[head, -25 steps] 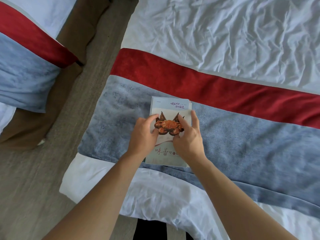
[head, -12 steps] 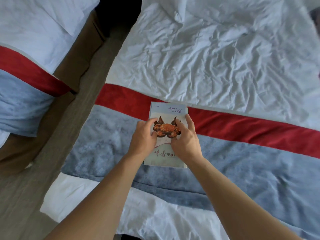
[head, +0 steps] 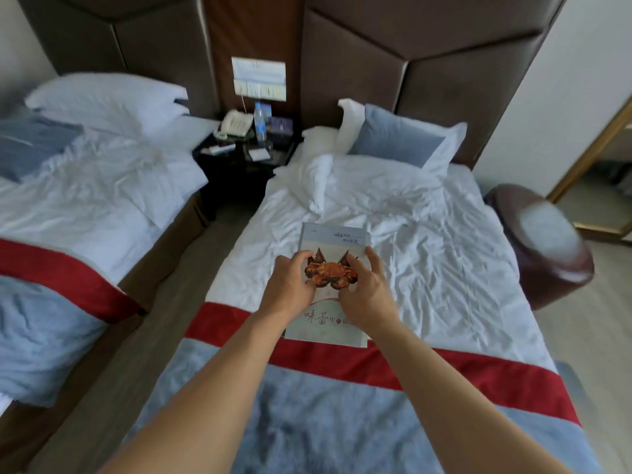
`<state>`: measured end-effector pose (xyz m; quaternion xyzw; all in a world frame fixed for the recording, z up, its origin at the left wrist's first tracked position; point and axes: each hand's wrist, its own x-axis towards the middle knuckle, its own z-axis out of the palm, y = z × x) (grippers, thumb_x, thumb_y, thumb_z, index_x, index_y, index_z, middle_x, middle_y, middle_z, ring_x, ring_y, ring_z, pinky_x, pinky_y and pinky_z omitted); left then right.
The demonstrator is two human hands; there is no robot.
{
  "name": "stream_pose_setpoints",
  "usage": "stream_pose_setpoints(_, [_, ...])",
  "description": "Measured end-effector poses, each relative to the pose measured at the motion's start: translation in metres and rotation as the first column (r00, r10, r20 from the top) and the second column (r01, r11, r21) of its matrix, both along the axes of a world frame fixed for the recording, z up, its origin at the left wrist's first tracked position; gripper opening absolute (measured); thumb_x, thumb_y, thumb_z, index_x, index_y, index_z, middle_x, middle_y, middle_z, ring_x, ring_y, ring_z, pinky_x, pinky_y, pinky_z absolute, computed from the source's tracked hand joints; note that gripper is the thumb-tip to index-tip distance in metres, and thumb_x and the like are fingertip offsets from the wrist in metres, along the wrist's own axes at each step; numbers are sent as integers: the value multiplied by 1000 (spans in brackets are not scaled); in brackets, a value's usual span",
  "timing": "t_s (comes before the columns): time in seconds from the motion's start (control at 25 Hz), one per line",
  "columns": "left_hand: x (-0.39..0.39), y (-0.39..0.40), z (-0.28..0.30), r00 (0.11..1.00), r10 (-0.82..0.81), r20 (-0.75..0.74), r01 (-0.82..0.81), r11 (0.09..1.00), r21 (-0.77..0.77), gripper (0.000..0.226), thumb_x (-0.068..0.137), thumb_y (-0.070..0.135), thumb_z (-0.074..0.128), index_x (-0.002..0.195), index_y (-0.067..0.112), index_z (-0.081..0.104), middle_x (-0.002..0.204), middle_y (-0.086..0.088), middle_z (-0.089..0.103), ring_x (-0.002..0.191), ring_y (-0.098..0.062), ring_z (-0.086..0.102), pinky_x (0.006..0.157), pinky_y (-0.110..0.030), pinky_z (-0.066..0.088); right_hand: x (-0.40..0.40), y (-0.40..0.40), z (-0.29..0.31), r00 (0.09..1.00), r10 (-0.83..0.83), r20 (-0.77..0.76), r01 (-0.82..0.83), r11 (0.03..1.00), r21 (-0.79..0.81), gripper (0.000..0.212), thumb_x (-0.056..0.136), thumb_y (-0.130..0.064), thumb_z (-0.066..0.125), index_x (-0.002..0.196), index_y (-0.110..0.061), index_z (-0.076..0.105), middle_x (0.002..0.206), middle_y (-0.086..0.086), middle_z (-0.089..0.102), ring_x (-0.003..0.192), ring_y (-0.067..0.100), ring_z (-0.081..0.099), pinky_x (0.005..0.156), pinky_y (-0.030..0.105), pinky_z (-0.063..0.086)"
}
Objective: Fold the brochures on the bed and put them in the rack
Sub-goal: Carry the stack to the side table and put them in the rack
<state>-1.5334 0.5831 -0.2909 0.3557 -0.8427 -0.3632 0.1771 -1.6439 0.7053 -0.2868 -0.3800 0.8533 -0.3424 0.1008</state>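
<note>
A folded brochure with a crab picture and red lettering is held flat over the bed, above the white sheet and the red band. My left hand grips its left edge with the thumb on the cover. At the right edge my right hand holds it the same way. The fingers underneath are hidden. A pale flat holder or panel is fixed to the wall between the two headboards; blur hides what it is.
A dark nightstand between the beds carries a white phone and a water bottle. A second bed stands at the left across a narrow aisle. A brown round stool sits right of the bed.
The view has tilted up from the bed's foot to the headboards. Both hands have carried the brochure forward from the blue runner to above the white sheet, keeping the same grip.
</note>
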Motion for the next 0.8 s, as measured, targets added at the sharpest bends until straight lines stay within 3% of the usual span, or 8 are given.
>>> stream_pose_setpoints(0.16, [9,-12,78,998,-7,-65,4,999,-51,50,94,20,61,141,30,46,119,-2,39,105,-24,57,80,-22,40,8,-14,77,996,-10,-94,4,998,-60,66,84,-5,58,147,-23,48,165,7,18,129,30,52,89,26,43])
stream_pose_setpoints(0.32, [26,-22,124,992,7,-126,-17,997,-80,50,94,22,59,142,29,45,115,-2,38,96,-22,55,82,-28,46,24,-25,131,984,18,-175,-26,999,-43,65,86,-10,59,149,-19,44,165,9,14,130,32,51,97,39,48])
stream_pose_setpoints(0.56, [22,-15,139,985,-58,-164,38,992,-123,51,94,20,59,142,28,46,113,0,36,89,-15,49,77,-25,40,42,-6,151,982,-86,-169,78,996,-51,65,86,-10,58,149,-18,44,165,11,14,135,32,47,103,38,44])
stream_pose_setpoints(0.8, [-33,75,133,936,-323,-138,310,945,-108,50,92,20,62,140,28,49,124,-11,46,107,-28,59,80,-26,44,30,105,147,918,-354,-181,350,935,-54,63,85,-11,57,146,-25,47,165,6,14,130,30,51,97,37,46])
